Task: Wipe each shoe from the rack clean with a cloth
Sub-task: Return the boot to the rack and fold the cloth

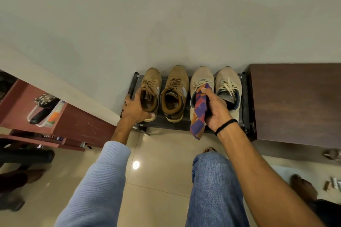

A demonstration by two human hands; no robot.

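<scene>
Heel of the leftmost brown shoe (151,82), on the rack (166,124), is gripped by the left hand (135,109), likely for lifting, while the cloth (199,111) is clutched ready in the right hand (216,109).

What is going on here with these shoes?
A person is at a low shoe rack that holds four shoes. The left hand grips the heel of the leftmost brown shoe, which sits on the rack. The right hand holds a checked cloth over a pale shoe. The other brown shoe and the other pale shoe stand untouched.
</scene>
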